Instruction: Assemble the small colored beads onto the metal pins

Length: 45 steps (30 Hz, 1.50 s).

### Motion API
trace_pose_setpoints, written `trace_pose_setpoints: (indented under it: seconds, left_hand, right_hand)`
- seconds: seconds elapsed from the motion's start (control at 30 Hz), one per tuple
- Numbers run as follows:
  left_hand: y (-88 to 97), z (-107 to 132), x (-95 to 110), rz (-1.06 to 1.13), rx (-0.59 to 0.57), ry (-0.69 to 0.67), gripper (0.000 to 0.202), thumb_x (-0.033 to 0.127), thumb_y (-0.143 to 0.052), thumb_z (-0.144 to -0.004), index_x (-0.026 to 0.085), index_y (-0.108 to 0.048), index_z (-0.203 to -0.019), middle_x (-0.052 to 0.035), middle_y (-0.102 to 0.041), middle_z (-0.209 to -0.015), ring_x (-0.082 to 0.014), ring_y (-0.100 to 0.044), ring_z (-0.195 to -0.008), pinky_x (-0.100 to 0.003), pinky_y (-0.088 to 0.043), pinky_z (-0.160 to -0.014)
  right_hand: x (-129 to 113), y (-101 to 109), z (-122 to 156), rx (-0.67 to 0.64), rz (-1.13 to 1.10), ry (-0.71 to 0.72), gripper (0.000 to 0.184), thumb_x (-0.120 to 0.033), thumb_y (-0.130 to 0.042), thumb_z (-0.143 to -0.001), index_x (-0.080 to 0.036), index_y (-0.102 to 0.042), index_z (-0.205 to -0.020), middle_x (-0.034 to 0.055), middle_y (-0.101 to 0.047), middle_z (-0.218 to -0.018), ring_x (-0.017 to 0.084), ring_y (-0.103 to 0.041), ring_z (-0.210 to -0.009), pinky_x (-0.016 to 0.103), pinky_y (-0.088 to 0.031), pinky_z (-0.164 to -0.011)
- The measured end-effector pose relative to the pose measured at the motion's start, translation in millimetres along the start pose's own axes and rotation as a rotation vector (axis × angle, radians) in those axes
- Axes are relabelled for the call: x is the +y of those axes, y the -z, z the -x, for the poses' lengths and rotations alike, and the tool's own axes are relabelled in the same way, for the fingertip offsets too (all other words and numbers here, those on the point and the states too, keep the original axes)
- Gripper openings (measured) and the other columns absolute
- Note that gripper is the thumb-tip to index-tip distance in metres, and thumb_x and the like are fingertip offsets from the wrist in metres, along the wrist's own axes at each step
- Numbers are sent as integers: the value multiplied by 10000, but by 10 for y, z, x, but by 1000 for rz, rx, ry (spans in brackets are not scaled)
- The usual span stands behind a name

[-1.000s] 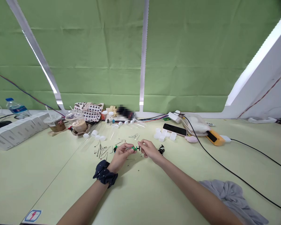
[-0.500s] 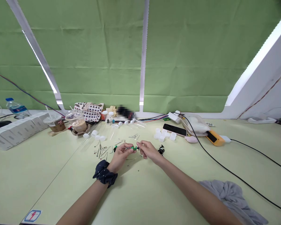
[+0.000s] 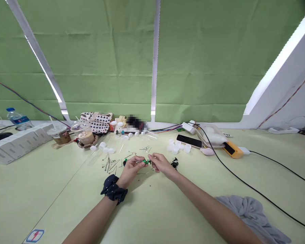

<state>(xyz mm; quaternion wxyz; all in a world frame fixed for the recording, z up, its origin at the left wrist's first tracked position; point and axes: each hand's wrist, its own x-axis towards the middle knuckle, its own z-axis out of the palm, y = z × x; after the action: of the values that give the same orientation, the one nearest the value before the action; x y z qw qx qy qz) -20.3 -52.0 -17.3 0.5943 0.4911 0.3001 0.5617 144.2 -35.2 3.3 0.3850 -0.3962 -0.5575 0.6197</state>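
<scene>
At the middle of a pale yellow-green table (image 3: 152,213), from the head camera, can see two bare hands working fingertip to fingertip. Got the left hand (image 3: 130,171) in a nearly closed pinch, thumb against fingers, on a small green part (image 3: 145,162) sitting right between both hands. Got the right hand (image 3: 163,164) closed in a pinch too, at the black end of that same part; can't tell how firmly, too tiny to make out. Can also spot a dark piece with some green (image 3: 125,162) just past the left hand, can't tell about any join to the rest. Wearing a dark dotted scrunchie (image 3: 113,188) on the left wrist, btw. Looking left of the hands, lots of thin L-shaped metal keys (image 3: 109,164) strewn about. Just beside the right hand, a little clump of black parts (image 3: 175,163). Farther back, white caps (image 3: 177,146) in a bunch near a phone (image 3: 189,141), plus a yellow-orange device (image 3: 233,149) off to the right. Nearer, at lower right, some crumpled grey cloth (image 3: 249,210).
</scene>
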Motion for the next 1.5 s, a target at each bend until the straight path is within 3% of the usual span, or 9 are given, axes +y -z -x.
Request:
trace_pose_setpoints:
  seconds: [0.33,0.53,0.8,0.97,1.23,1.5]
  left_hand:
    - [36,-12,5,17,32,6,176,215,-687,-710,155,-604,-854,-37,-635,-878,-143,-608,-804,-309,-458,-814]
    - [-3,1,-12,7,14,12,188,212,-721,-667,148,-614,-808,-41,-630,-900,-142,-608,-772,-311,-471,-789]
    - [39,-12,8,2,46,12,201,227,-704,-693,151,-609,-852,-39,-638,-876,-145,-620,-776,-310,-458,-804]
    - [-1,-2,-15,-6,31,4,183,210,-722,-665,149,-616,-802,-44,-619,-913,-147,-606,-782,-314,-475,-788]
    - [35,-20,-7,-3,61,-9,178,213,-708,-686,163,-623,-833,-27,-616,-877,-142,-609,-773,-308,-464,-790]
    - [7,-7,-28,-14,12,-21,141,183,-711,-673,152,-625,-780,-30,-590,-904,-142,-580,-806,-315,-478,-780]
  right_hand:
    - [-57,-11,60,-127,86,-29,434,-577,-562,-714,-151,-517,-647,-77,-343,-436,44,-282,-397,174,-250,-371]
    - [-2,8,-4,-11,-15,-10,416,-587,-561,-705,-187,-449,-678,-90,-323,-453,48,-284,-389,165,-223,-356]
    - [-2,6,10,-92,84,-17,451,-595,-520,-735,-152,-523,-653,-77,-341,-420,42,-268,-370,174,-248,-352]
    - [7,22,-14,10,42,-13,419,-594,-550,-707,-180,-484,-700,-85,-347,-434,53,-289,-374,170,-234,-344]
    - [-33,-1,34,-108,98,-17,476,-603,-503,-740,-148,-532,-602,-70,-339,-411,43,-269,-364,183,-239,-355]
    - [4,0,-11,31,45,-3,429,-601,-542,-706,-184,-454,-651,-90,-306,-442,47,-277,-374,162,-216,-338]
